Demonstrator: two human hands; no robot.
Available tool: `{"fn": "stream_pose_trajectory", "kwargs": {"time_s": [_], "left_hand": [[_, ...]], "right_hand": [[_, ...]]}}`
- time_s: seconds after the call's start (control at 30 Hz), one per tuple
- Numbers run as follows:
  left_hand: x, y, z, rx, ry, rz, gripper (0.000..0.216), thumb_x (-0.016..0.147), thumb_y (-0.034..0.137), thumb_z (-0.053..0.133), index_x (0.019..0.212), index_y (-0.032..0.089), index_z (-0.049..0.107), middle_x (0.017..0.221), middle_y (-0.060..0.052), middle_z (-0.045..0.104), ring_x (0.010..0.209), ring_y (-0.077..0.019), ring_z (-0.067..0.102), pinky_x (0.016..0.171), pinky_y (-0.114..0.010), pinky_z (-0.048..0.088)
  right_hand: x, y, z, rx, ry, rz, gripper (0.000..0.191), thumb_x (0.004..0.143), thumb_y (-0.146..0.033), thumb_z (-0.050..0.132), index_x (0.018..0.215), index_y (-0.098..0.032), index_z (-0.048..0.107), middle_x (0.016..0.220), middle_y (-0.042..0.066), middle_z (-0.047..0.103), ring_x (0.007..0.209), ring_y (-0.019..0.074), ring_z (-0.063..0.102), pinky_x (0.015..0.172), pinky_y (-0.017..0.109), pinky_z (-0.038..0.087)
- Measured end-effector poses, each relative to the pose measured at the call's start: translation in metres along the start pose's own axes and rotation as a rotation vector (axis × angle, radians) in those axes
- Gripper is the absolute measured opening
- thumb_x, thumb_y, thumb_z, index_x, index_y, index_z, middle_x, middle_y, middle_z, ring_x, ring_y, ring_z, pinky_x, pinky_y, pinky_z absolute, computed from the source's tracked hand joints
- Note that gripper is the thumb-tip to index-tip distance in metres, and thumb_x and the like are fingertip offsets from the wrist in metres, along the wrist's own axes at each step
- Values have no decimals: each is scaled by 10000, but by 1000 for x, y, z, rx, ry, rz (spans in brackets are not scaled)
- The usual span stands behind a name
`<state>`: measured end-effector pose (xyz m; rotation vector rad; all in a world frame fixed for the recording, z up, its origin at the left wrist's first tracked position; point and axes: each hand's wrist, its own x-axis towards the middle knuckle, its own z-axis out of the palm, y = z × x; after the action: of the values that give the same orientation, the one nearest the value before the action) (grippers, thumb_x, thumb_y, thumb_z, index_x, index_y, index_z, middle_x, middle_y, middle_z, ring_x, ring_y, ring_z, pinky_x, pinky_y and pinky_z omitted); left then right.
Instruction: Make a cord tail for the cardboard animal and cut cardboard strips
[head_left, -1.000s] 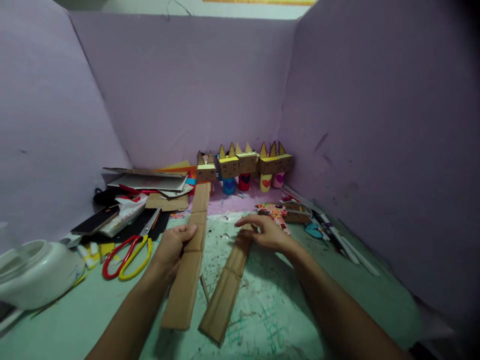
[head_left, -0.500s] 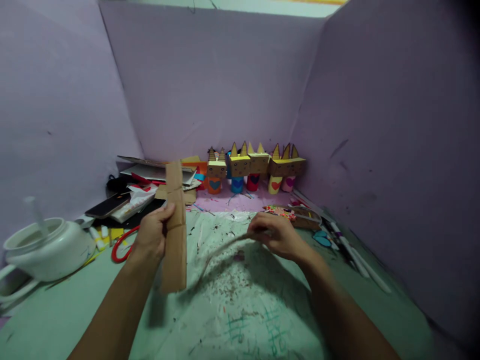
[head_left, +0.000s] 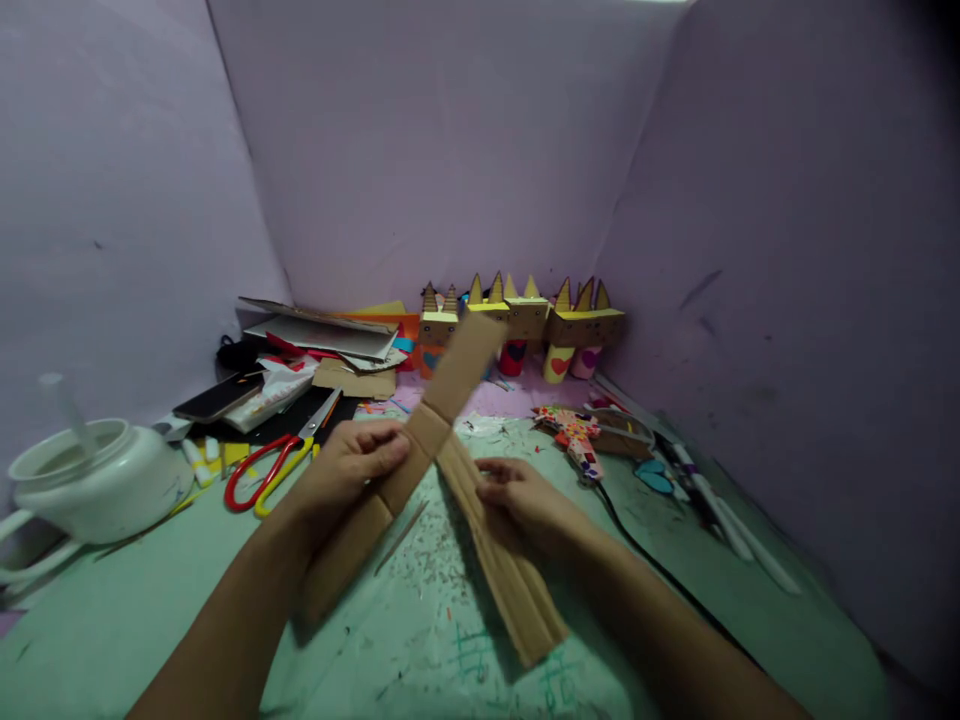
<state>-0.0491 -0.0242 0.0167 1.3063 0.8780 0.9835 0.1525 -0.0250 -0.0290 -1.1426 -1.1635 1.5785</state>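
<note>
My left hand [head_left: 352, 475] grips a long creased cardboard strip [head_left: 450, 385] near its middle; the strip slants from lower left up to the right above the green mat. My right hand [head_left: 525, 500] holds a second cardboard strip [head_left: 514, 585], which runs from the first strip's fold down to the right. The two strips meet or cross between my hands, forming a V. Both strips are raised off the mat.
Red-and-yellow scissors [head_left: 274, 465] lie left of my left hand. A white pot [head_left: 90, 485] stands far left. Cardboard figures [head_left: 525, 320] line the back wall. A stack of card sheets [head_left: 322, 340] is at back left. Pens and paper bits [head_left: 697, 490] lie to the right.
Both strips lay flat on the mat a second ago. I have lifted them, swung the left strip to slant rightward and brought the right strip in against it.
</note>
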Motion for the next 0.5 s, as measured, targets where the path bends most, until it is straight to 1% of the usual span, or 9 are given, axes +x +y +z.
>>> {"fn": "stream_pose_trajectory", "kwargs": {"time_s": [0.07,0.13,0.17,0.2,0.27,0.33,0.4,0.43,0.5], "left_hand": [[3,-9,7,163,-114,-99,218,686,344,630,719,129,622,614,9,584,565,-128,526,539,-222,410],[8,-20,12,299,-160,-118,233,690,355,605,643,127,602,583,19,549,545,-116,488,513,-211,369],[11,-25,14,358,-167,-110,243,695,359,588,618,129,591,566,26,527,534,-110,466,502,-207,348],[14,-30,15,411,-173,-101,253,702,363,571,602,132,582,548,34,502,525,-105,446,494,-205,328],[19,-39,15,501,-198,-75,277,722,371,536,575,138,561,509,49,441,501,-95,403,477,-203,288],[22,-44,15,601,-234,-41,293,747,363,504,558,143,547,497,54,405,494,-91,381,477,-205,265],[24,-47,16,765,-242,4,262,757,352,501,614,153,592,531,45,449,531,-105,421,505,-211,281],[24,-47,18,874,-223,34,227,758,354,511,695,172,631,573,37,498,572,-120,460,532,-217,298],[24,-45,21,1118,-175,114,228,761,380,527,896,249,655,701,14,581,675,-157,522,584,-237,325]], "right_hand": [[1,11,3,-106,-65,-28,244,537,-110,510,724,-161,660,643,6,669,617,163,605,638,272,458],[-5,16,1,-285,-99,-123,271,583,-120,487,769,-165,679,736,25,693,737,194,620,731,311,457],[-10,17,-3,-415,-75,-179,274,613,-131,481,792,-169,685,783,36,698,783,208,617,756,329,452],[-16,17,-7,-560,-20,-233,270,642,-143,476,804,-173,689,819,48,698,808,218,613,760,341,451],[-29,17,-18,-821,167,-309,247,696,-177,470,803,-178,692,836,72,692,792,224,610,719,340,459],[-40,17,-29,-953,325,-329,217,738,-222,476,775,-181,685,760,72,685,699,207,613,635,311,468],[-46,16,-36,-985,397,-410,195,760,-237,486,797,-185,670,746,61,678,676,192,614,616,298,475],[-48,15,-38,-1001,399,-496,191,763,-219,489,842,-186,661,809,65,679,733,195,618,663,312,482],[-47,12,-38,-1081,319,-687,278,743,-134,485,978,-192,623,1042,85,634,965,225,573,847,398,435]]}}
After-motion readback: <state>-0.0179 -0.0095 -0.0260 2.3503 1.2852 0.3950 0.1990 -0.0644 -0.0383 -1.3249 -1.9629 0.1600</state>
